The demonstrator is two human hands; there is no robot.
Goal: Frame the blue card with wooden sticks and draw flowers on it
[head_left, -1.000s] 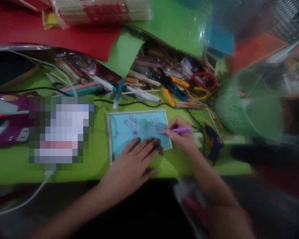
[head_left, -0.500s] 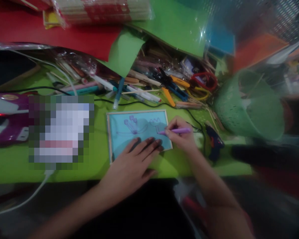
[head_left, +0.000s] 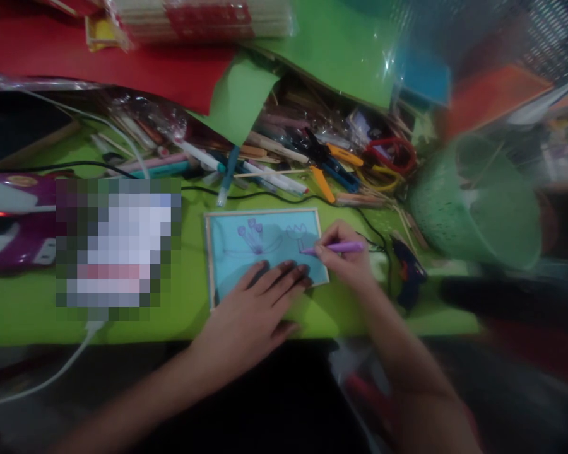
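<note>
A blue sheet [head_left: 227,271] with a thin wooden border lies on the green table. Purple line drawings of flowers and stems run across its upper part. My left hand [head_left: 258,302] rests flat on the sheet's lower half, fingers stretched out and covering part of it. In my right hand [head_left: 348,255] is a purple marker [head_left: 343,247], pinched between thumb and fingers. Its tip meets the sheet at the stem of the right-hand flower. The heel of the right hand lies just past the sheet's right edge.
Pixelated, a phone-like object [head_left: 123,243] with a white cable lies at left beside a purple power strip [head_left: 19,239]. Behind the sheet are pens, sticks, orange-handled pliers [head_left: 331,164] and red-handled scissors [head_left: 392,154]. A glue gun [head_left: 407,271] and green basket [head_left: 473,202] stand at right.
The whole view has shifted very slightly. Both hands and the marker keep nearly the same place on the sheet.
</note>
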